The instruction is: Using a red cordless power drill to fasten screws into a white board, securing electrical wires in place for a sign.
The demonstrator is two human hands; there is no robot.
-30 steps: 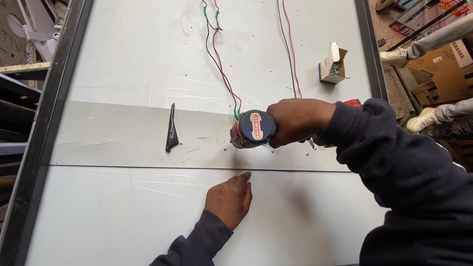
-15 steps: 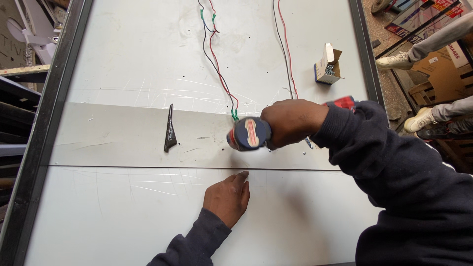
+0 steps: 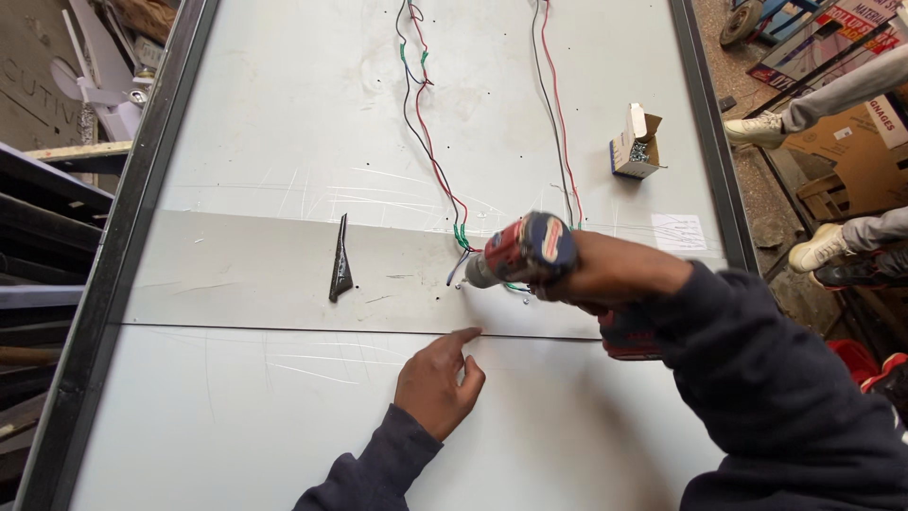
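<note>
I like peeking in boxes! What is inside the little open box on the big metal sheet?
The little cardboard box holds a pile of small silvery screws. Only the top ones show; its walls cover the rest.

Small open cardboard box point(image 3: 636, 148) of screws on the grey panel, upper right, white paper label point(image 3: 678, 231) stuck flat just below it, brown cardboard cartons point(image 3: 856, 156) off the right edge

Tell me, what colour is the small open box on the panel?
White, seen in the head view: the small box holds silvery screws.
</note>
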